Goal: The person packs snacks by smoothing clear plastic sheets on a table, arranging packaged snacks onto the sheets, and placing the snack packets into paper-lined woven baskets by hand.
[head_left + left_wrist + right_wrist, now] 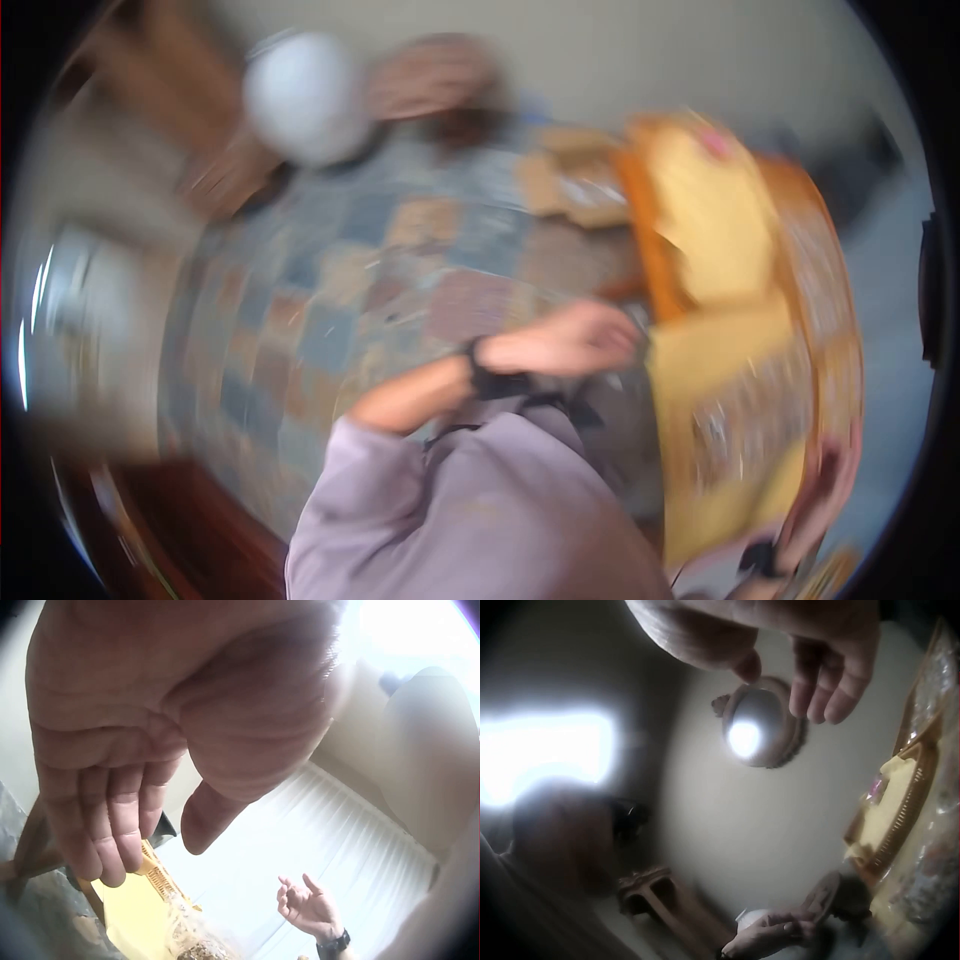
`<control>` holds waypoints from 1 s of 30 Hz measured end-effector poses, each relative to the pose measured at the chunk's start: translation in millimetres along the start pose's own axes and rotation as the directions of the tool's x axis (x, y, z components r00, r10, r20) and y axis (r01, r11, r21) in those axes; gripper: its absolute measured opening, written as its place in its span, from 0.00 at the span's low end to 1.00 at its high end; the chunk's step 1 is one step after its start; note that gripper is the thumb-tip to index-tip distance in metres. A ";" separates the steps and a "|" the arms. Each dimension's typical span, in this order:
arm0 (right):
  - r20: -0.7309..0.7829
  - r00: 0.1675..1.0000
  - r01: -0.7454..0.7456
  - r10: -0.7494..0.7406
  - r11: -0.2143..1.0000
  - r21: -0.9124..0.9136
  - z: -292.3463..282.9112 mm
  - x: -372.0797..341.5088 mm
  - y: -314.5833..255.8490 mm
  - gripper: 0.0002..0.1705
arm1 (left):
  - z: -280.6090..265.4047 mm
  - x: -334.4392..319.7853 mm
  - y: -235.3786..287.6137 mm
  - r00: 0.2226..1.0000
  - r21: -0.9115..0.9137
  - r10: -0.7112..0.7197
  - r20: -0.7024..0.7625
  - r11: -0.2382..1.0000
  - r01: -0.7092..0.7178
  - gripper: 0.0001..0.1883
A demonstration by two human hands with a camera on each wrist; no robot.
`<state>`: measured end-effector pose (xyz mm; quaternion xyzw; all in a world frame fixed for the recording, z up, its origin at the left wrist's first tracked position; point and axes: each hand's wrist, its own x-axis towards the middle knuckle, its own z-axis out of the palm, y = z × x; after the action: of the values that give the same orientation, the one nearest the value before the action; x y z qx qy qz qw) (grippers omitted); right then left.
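Observation:
My left hand (565, 340), with a black band at its wrist, hangs beside the near edge of a table covered with yellow sheets (710, 330). In the left wrist view its fingers (124, 802) and thumb are relaxed, holding nothing. My right hand (828, 485) is at the table's lower right in the blurred head view. Its palm (311, 909) faces up with loose fingers and nothing in it. Clear plastic packets (750, 420) lie on the yellow covering. An orange ribbed-edged tray (904, 814) with a yellow lining and a small pink item (875, 787) stands among them.
A cardboard box (575, 175) sits on the multicoloured tile floor (330, 330) past the table. Farther back are a white round object (308, 98) and a brown round-topped piece (430, 75). On the wall hangs a round framed mirror (757, 712).

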<state>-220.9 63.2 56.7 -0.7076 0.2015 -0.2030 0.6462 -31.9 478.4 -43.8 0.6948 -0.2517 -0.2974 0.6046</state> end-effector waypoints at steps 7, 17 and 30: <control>-0.192 0.977 0.092 -0.096 0.995 -0.030 5.0 -90.8 -35.3 0.40 | 14.0 39.2 7.3 0.988 -0.032 -0.151 -0.006 0.988 0.151 0.13; -0.281 0.958 0.084 -0.052 0.991 0.105 17.1 -118.6 -33.8 0.38 | 82.0 84.2 45.0 0.981 0.268 0.082 0.173 0.955 -0.127 0.11; -0.143 0.931 -0.167 0.337 0.739 0.653 54.0 -136.8 48.5 0.25 | 140.6 42.5 9.1 0.880 0.557 0.104 0.464 0.738 -0.381 0.30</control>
<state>-306.8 179.0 0.3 -0.3842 0.2965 -0.2564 0.8359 -103.1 349.9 -52.4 0.7403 -0.5462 -0.2480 0.3034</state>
